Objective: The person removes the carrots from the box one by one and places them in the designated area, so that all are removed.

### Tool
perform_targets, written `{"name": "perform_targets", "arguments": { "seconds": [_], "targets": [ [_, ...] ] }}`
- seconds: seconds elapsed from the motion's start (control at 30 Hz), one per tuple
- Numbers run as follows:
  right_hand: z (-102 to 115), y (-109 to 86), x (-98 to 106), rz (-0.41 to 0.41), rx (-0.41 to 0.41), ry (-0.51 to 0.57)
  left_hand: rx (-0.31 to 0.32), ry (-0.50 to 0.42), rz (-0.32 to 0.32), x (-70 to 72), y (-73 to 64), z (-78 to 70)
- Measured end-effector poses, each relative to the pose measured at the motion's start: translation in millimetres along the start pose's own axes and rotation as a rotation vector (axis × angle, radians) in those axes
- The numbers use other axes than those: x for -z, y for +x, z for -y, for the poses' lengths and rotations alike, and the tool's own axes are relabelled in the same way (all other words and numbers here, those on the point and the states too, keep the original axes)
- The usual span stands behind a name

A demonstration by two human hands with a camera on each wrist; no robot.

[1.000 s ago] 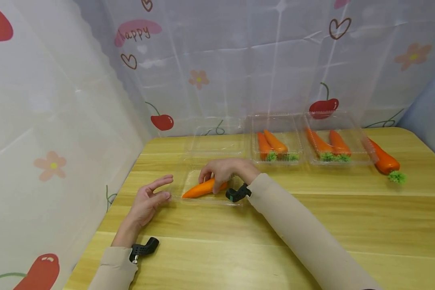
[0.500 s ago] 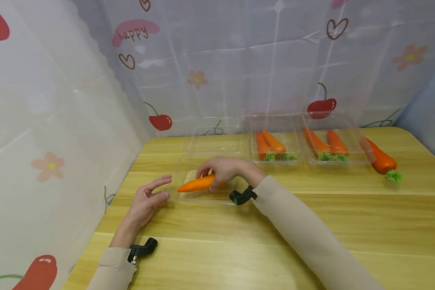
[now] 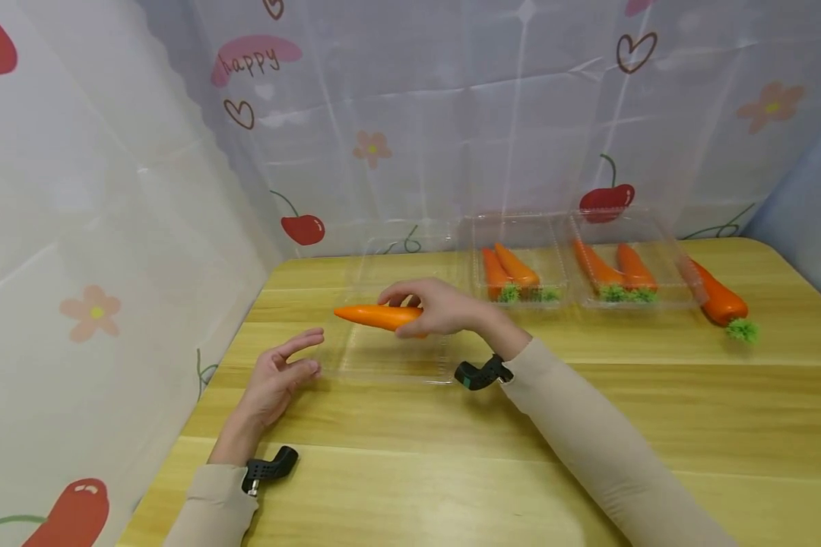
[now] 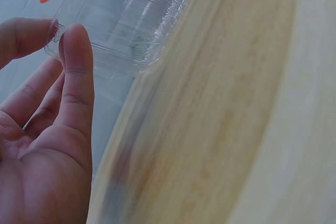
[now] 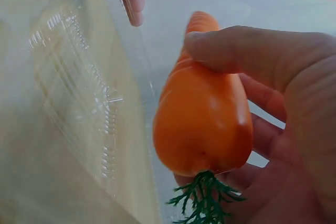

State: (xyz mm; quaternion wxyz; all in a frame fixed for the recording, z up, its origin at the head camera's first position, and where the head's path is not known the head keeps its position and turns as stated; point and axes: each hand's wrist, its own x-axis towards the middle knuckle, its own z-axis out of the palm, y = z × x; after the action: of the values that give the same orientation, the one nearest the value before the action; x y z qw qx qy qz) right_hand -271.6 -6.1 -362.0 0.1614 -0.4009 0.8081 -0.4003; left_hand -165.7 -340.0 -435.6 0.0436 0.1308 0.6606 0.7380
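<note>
My right hand grips an orange carrot above a clear plastic container, the tip pointing left. In the right wrist view the thumb lies over the carrot, the fingers wrap underneath, and green leaf tufts hang from the thick end. My left hand is at the container's near left corner. Seen from the left wrist, thumb and index finger pinch the rim of the container. Behind, the clear lid stands raised toward the wall. No carrot shows inside this container.
To the right, one clear container holds two carrots, and another container also holds two carrots. One loose carrot lies beside it. A printed curtain hangs right behind the wooden table.
My right hand has lifted the carrot out of the container, upward and slightly away, turning it level. My left hand has stayed at the container's corner.
</note>
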Motion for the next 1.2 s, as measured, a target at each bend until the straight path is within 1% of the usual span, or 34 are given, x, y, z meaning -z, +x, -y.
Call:
{"name": "perform_targets", "arguments": {
  "seconds": [0.2, 0.4, 0.6, 0.77, 0.93, 1.13, 1.2],
  "targets": [
    [-3, -8.1, 3, -0.069, 0.036, 0.04, 0.0, -0.012, -0.002, 0.3, -0.5, -0.4],
    [-5, -16.2, 7, -0.115, 0.044, 0.06, 0.011, -0.005, -0.006, 0.6, -1.1, 0.0],
    [-1, -25.4, 12, -0.154, 0.062, 0.071, 0.01, -0.001, -0.003, 0.9, -1.2, 0.8],
    [-5, -31.6, 16, -0.169, 0.043, 0.064, 0.007, -0.003, 0.003, 1.6, -1.3, 1.5],
    [-10, -41.7, 22, -0.202, 0.011, 0.054, 0.004, -0.012, 0.006, 2.0, -1.8, 1.8],
    [-15, -57.0, 33, -0.258, -0.039, -0.012, -0.002, -0.017, 0.009, 1.9, -1.4, 1.3],
    [-17, -62.1, 36, -0.272, -0.052, -0.019, 0.0, -0.021, 0.012, 2.1, -1.1, 1.5]
  ]
}}
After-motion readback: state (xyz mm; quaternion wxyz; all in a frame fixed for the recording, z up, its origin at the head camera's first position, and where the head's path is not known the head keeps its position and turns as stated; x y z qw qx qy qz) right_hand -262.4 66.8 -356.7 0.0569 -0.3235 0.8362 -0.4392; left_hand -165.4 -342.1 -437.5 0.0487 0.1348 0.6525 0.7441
